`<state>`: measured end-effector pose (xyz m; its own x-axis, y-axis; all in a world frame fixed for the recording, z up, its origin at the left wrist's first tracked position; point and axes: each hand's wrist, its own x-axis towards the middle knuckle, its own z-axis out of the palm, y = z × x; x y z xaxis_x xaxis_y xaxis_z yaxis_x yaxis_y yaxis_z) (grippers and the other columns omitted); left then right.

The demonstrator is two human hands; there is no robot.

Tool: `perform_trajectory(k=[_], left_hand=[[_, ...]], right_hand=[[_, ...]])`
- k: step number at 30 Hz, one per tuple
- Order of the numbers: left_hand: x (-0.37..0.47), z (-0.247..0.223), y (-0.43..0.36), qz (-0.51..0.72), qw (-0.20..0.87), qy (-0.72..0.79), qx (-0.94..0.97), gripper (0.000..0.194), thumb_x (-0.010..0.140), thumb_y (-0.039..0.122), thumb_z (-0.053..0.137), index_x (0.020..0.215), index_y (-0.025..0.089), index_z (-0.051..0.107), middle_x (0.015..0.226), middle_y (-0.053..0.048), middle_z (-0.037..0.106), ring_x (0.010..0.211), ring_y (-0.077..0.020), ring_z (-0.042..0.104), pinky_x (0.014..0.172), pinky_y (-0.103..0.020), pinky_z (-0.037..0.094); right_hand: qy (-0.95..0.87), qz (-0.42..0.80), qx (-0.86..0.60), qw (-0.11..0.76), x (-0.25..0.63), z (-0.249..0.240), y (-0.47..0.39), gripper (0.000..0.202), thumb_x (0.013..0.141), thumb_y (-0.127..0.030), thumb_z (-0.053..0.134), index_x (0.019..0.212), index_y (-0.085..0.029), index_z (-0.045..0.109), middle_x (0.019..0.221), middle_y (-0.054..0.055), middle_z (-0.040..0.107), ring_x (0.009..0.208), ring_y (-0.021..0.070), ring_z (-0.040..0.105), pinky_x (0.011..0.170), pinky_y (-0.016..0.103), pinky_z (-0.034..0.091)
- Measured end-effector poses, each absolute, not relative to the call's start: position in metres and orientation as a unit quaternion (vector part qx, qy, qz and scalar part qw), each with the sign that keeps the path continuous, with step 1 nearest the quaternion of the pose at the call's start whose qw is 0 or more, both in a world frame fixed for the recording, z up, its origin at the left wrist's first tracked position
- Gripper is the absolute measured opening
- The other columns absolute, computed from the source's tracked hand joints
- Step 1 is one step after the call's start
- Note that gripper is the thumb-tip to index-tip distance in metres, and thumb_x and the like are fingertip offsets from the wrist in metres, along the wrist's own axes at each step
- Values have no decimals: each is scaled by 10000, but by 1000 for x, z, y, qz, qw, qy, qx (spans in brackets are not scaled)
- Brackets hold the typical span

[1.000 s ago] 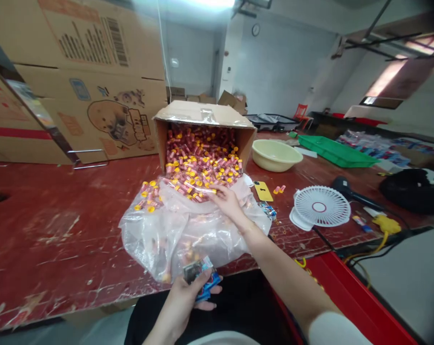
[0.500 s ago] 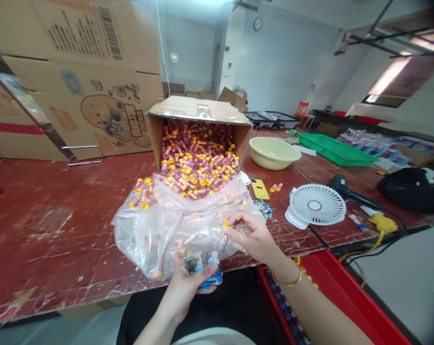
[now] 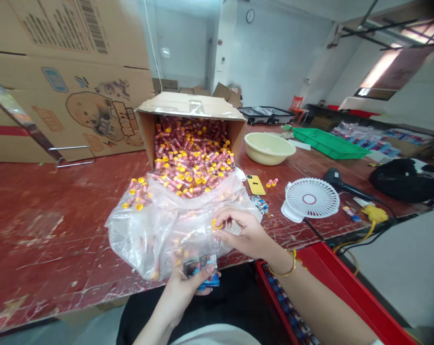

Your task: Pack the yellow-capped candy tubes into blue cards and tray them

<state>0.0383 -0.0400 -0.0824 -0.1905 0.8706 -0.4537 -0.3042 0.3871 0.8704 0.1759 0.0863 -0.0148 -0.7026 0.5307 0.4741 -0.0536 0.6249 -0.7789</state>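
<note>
Near the front edge of the table, my left hand (image 3: pixel 182 290) is closed round a small stack of blue printed packets (image 3: pixel 204 270). Just above and to the right, my right hand (image 3: pixel 240 232) pinches a small tube by its yellow cap (image 3: pixel 216 224); the tube's lower part is faint against the plastic. Behind both hands lies a clear plastic bag (image 3: pixel 162 232), spread from the mouth of a cardboard box (image 3: pixel 193 104). Many pink tubes with yellow caps (image 3: pixel 191 163) fill the box and spill onto the bag.
Right of the box are a cream basin (image 3: pixel 270 149), a yellow phone (image 3: pixel 256 185), a white fan (image 3: pixel 312 198) and a green tray (image 3: pixel 328 143). A red bin (image 3: pixel 328 273) stands by my right forearm. Large cartons (image 3: pixel 83 105) rise at the back left.
My right hand has moved slightly left with the yellow-capped tube, closer above the packets. My left hand still holds the packets. The whole view has shifted a little.
</note>
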Motion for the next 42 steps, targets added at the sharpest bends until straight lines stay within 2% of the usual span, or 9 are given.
perform_trajectory(k=[5,21,25,28,33,36,38,40,42], left_hand=[[37,-85,-40,503,587,581,254,323,568,386,815,706,138,660,571,-26,667,579,-169,628,528,-256,502],[37,-90,-38,499,544,608,293,339,532,357,834,733,137,672,559,-5,637,549,-175,607,482,-260,493],[37,-92,-39,496,553,593,309,327,557,378,821,713,135,668,562,-30,674,564,-205,645,503,-282,512],[38,-91,-41,514,577,579,259,362,617,429,777,796,131,677,691,-79,737,671,-247,695,567,-317,547],[42,-89,-41,537,657,509,143,414,644,421,771,919,128,674,856,-129,757,779,-252,707,612,-324,563],[46,-88,-37,554,672,482,98,373,674,377,766,940,133,678,863,-115,754,784,-231,704,626,-305,567],[49,-86,-35,569,670,470,83,331,696,366,754,920,132,686,857,-104,751,774,-216,701,614,-279,560],[52,-84,-34,577,667,463,86,316,709,392,737,872,124,699,840,-102,749,756,-208,696,583,-256,546],[53,-82,-35,578,667,460,103,334,703,425,732,831,117,708,803,-97,746,723,-201,692,559,-237,527]], right_hand=[[-826,422,-134,348,177,-16,84,80,821,-204,628,882,-190,578,884,45,616,785,153,553,698,301,463],[-859,414,-113,279,171,-15,76,52,828,-230,618,857,-189,606,865,37,587,796,150,554,733,291,483],[-812,498,-170,254,166,-29,82,148,784,-307,670,808,-173,613,777,17,589,681,119,533,623,248,473],[-695,621,-257,253,162,-50,89,290,718,-413,720,768,-164,579,664,-15,579,586,99,529,544,223,458],[-625,687,-266,257,170,-78,81,316,741,-448,694,782,-159,572,718,-13,600,653,104,573,660,253,486],[-690,644,-216,249,179,-80,60,329,720,-406,722,897,-175,569,996,49,595,914,166,577,775,293,489],[-720,613,-205,253,181,-81,43,588,570,-309,833,1042,-211,496,1128,62,517,1008,197,537,789,299,494],[-722,598,-228,263,180,-83,28,769,493,-186,852,1109,-244,396,1100,46,484,943,178,542,727,277,506],[-716,585,-258,282,177,-86,19,695,554,-111,774,1087,-253,351,976,9,481,782,126,536,604,225,484]])
